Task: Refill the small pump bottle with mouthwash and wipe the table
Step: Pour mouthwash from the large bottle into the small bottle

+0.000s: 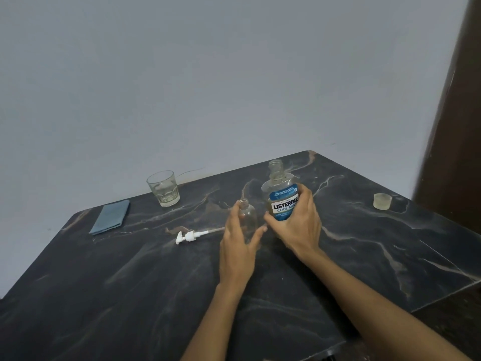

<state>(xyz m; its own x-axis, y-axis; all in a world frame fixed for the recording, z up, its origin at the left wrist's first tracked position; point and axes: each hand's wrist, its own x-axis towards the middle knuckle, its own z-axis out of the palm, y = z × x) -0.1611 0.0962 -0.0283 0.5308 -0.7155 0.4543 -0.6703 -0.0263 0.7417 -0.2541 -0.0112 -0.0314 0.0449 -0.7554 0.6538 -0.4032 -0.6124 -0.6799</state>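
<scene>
Head view shows the small clear bottle (247, 220) standing with its top off on the dark bench (130, 282). The left hand (238, 246) curls round it, fingers on one side and thumb on the other. Just to the right, the right hand (299, 225) grips the mouthwash bottle (282, 196), which is open and has a blue label. The two bottles stand side by side. The white pump (190, 237) lies flat on the bench just left of the left hand. Farther left of that hand sits a folded blue cloth (110, 217), and beyond it a glass (163, 188) near the wall. Well to the right of the right hand sits a small cap (382, 201).
</scene>
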